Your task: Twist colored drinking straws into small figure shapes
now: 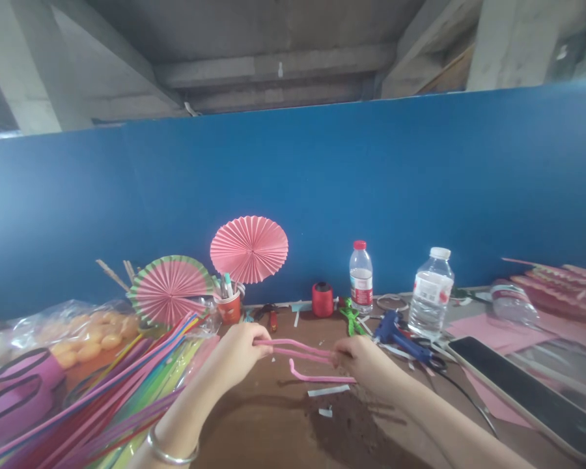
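Observation:
Between my two hands stretches a pink pipe cleaner (pixel 297 346), doubled so that two strands run side by side above the table. My left hand (pixel 248 352) pinches its left end, fingers closed. At the other end, my right hand (pixel 352 362) has its fingers closed around the strands. A second pink pipe cleaner (pixel 317 378), bent up at its left tip, lies just below; its right end passes behind my right hand, and I cannot tell whether the hand touches it. White paper scraps (pixel 328 391) lie on the brown table (pixel 254 423) nearer to me.
Bundled coloured pipe cleaners (pixel 127 391) spread at left beside a bag of orange balls (pixel 90 332). Pink paper fans (pixel 249 250) stand behind a red cup (pixel 229 307). Right of centre are a red thread spool (pixel 322 300), bottles (pixel 430 293), a blue glue gun (pixel 403 339) and a phone (pixel 527 394).

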A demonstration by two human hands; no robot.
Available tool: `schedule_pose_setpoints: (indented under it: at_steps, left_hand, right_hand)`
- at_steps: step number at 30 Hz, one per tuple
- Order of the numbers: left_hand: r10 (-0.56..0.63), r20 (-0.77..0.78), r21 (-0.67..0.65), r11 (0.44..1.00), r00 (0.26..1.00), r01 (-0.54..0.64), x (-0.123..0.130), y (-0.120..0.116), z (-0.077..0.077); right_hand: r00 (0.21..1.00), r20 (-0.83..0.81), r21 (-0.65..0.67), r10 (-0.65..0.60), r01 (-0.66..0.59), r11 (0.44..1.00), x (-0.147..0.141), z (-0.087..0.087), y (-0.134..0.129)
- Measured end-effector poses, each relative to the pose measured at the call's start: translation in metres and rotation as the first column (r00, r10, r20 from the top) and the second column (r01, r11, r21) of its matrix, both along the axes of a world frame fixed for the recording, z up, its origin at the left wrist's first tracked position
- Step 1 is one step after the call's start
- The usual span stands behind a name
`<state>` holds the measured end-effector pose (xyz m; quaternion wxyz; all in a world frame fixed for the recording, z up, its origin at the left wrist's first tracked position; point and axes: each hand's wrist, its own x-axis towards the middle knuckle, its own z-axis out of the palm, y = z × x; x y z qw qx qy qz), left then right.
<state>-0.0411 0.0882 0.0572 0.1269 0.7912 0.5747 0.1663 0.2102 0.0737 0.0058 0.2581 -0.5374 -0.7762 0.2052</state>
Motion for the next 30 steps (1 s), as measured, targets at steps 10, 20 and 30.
schedule_pose_setpoints:
  at_steps: [10,20,30]
  left_hand:
    - [-0.113,-0.229,0.402,0.894,0.967,0.199,0.038,-0.032,0.005]
    - [-0.066,0.037,0.108,0.992,0.997,0.061,0.024,-0.018,-0.016]
    - [0.178,0.586,-0.078,0.983,0.791,-0.163,-0.019,-0.023,-0.004]
  right_hand:
    - [0.949,0.302,0.210,-0.087,0.022,0.978,-0.020,0.001,-0.021]
    - [0.944,0.331,0.191,-0.006,-0.061,0.980,-0.002,0.006,-0.011]
    - [0.873,0.482,0.174,-0.079,-0.007,0.985,-0.008,-0.041,0.001]
